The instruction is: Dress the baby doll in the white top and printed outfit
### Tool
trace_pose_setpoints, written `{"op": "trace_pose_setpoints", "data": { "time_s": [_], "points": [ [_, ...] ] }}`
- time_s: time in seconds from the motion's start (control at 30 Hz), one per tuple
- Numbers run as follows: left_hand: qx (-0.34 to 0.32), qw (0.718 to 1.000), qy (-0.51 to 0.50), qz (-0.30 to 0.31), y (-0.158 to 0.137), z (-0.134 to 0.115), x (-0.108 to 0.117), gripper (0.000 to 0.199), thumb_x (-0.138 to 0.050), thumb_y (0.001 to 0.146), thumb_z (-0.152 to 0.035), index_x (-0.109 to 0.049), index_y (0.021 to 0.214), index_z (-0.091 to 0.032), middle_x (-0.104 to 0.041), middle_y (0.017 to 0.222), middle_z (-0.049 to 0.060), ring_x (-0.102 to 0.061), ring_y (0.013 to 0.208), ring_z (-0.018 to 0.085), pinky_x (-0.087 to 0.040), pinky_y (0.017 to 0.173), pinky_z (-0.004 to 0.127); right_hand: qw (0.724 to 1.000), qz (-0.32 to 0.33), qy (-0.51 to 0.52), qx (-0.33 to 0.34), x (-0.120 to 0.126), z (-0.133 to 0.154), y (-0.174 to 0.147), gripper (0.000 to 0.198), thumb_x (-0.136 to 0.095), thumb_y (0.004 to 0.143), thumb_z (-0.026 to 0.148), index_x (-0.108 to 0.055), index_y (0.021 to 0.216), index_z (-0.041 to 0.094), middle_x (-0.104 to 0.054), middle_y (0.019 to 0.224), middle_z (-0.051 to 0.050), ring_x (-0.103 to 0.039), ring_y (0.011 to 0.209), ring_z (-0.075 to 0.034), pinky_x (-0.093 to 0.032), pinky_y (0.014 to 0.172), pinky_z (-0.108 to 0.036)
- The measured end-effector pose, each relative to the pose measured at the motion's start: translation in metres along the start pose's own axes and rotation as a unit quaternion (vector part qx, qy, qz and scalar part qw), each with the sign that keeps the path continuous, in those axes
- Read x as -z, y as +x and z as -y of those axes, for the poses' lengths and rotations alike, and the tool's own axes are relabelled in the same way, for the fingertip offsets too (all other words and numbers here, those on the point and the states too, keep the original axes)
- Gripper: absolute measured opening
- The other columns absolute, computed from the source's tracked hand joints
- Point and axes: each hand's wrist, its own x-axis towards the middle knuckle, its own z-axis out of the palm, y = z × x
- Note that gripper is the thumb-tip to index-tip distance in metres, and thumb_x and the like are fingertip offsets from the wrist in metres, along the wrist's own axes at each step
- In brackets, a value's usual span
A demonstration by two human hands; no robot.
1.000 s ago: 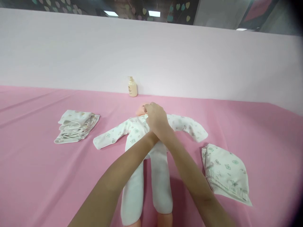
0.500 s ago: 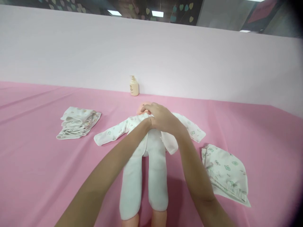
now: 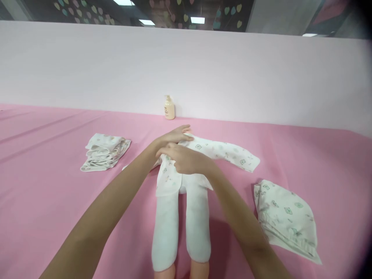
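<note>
A doll (image 3: pixel 167 232) in white leggings lies on its back, feet toward me. On its upper body is a white printed baby shirt (image 3: pixel 168 180); its right-side sleeve (image 3: pixel 232 153) stretches out flat, while the other is mostly behind my left arm. Over the doll's head and neck, my left hand (image 3: pixel 173 135) has its fingers stretched out and apart, largely hiding the head. Just below it, my right hand (image 3: pixel 187 159) is closed at the shirt's upper front, fingers bent on the cloth at the left of the chest.
A folded printed cloth stack (image 3: pixel 106 153) lies at the left. At the right is a folded printed garment (image 3: pixel 287 219) with a gathered edge. A cream pump bottle (image 3: pixel 169 108) stands against the white wall (image 3: pixel 232 77). Pink cloth (image 3: pixel 58 186) covers the surface.
My hands, overlapped at the neck before, have separated. The left has shifted left along the head; the right has dropped left onto the shirt's chest. The shirt's right front flap has moved.
</note>
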Motion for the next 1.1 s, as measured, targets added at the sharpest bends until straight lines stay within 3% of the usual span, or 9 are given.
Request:
{"op": "trace_pose_setpoints", "data": {
  "time_s": [0.13,0.3,0.4,0.47,0.53,0.6,0.73,0.87,1.1],
  "points": [
    [0.064,0.997,-0.036,-0.004,0.0,-0.002,0.003,0.054,-0.072,0.063,-0.027,-0.06,0.115,-0.02,-0.064,0.113,0.008,-0.062,0.097,0.021,-0.049,0.081,0.031,0.999,0.003,-0.034,0.022,-0.008,0.001,0.005,0.054,-0.039,0.072,-0.007,-0.056,0.118,0.017,-0.059,0.097,-0.005,-0.056,0.077,-0.015,-0.04,0.056,-0.024],
    [-0.006,0.993,0.086,-0.086,-0.01,0.024,0.0,0.033,-0.066,0.065,-0.028,-0.066,0.096,-0.017,-0.068,0.097,0.005,-0.062,0.089,0.019,-0.047,0.078,0.029,0.996,0.016,0.087,-0.016,0.013,-0.014,-0.005,0.06,-0.039,0.075,-0.007,-0.049,0.128,0.02,-0.06,0.119,-0.002,-0.057,0.101,-0.013,-0.045,0.074,-0.02],
    [-0.013,0.985,0.121,-0.122,-0.019,0.035,-0.006,0.026,-0.064,0.067,-0.031,-0.068,0.088,-0.015,-0.069,0.087,0.004,-0.061,0.081,0.018,-0.045,0.077,0.028,0.989,-0.056,0.016,-0.135,0.028,-0.037,-0.015,0.058,-0.041,0.076,-0.006,-0.051,0.127,0.019,-0.059,0.122,-0.006,-0.055,0.109,-0.018,-0.045,0.078,-0.024],
    [0.011,0.978,0.12,-0.168,-0.024,0.037,-0.012,0.025,-0.063,0.07,-0.034,-0.069,0.086,-0.016,-0.069,0.084,0.004,-0.06,0.08,0.017,-0.045,0.076,0.028,0.96,-0.077,-0.065,-0.26,0.032,-0.057,-0.02,0.051,-0.043,0.077,-0.005,-0.056,0.122,0.015,-0.059,0.12,-0.012,-0.057,0.107,-0.023,-0.046,0.078,-0.028],
    [0.028,0.974,0.111,-0.194,-0.026,0.037,-0.017,0.024,-0.063,0.071,-0.035,-0.07,0.085,-0.016,-0.07,0.085,0.004,-0.06,0.081,0.017,-0.045,0.076,0.027,0.92,-0.053,-0.115,-0.371,0.031,-0.077,-0.023,0.044,-0.044,0.076,-0.004,-0.06,0.114,0.01,-0.062,0.113,-0.017,-0.06,0.102,-0.027,-0.046,0.075,-0.032],
    [0.039,0.973,0.103,-0.203,-0.026,0.037,-0.021,0.023,-0.063,0.071,-0.034,-0.07,0.084,-0.017,-0.07,0.085,0.004,-0.06,0.082,0.017,-0.045,0.077,0.026,0.9,-0.019,-0.123,-0.418,0.029,-0.093,-0.026,0.037,-0.047,0.075,-0.003,-0.064,0.106,0.008,-0.064,0.105,-0.02,-0.062,0.095,-0.029,-0.046,0.069,-0.032],
    [0.047,0.973,0.085,-0.207,-0.024,0.041,-0.024,0.022,-0.063,0.071,-0.034,-0.07,0.084,-0.018,-0.07,0.083,0.003,-0.06,0.079,0.016,-0.045,0.075,0.026,0.906,0.011,-0.093,-0.413,0.03,-0.114,-0.033,0.022,-0.056,0.074,0.004,-0.069,0.09,0.011,-0.069,0.095,-0.014,-0.064,0.08,-0.021,-0.043,0.06,-0.025],
    [0.048,0.974,0.095,-0.199,-0.022,0.044,-0.027,0.023,-0.062,0.071,-0.034,-0.07,0.086,-0.019,-0.069,0.084,0.003,-0.06,0.078,0.017,-0.044,0.074,0.027,0.91,0.003,-0.08,-0.406,0.026,-0.129,-0.033,0.02,-0.057,0.078,0.009,-0.069,0.092,0.015,-0.069,0.097,-0.008,-0.063,0.081,-0.014,-0.042,0.061,-0.019],
    [0.032,0.986,0.122,-0.107,-0.028,0.025,-0.021,0.029,-0.055,0.076,-0.033,-0.066,0.101,-0.022,-0.067,0.092,0.002,-0.06,0.082,0.018,-0.044,0.076,0.029,0.913,-0.052,-0.163,-0.371,-0.009,-0.131,0.0,0.027,-0.042,0.087,0.008,-0.063,0.104,0.009,-0.065,0.104,-0.015,-0.06,0.094,-0.021,-0.042,0.073,-0.026]
  ]
}}
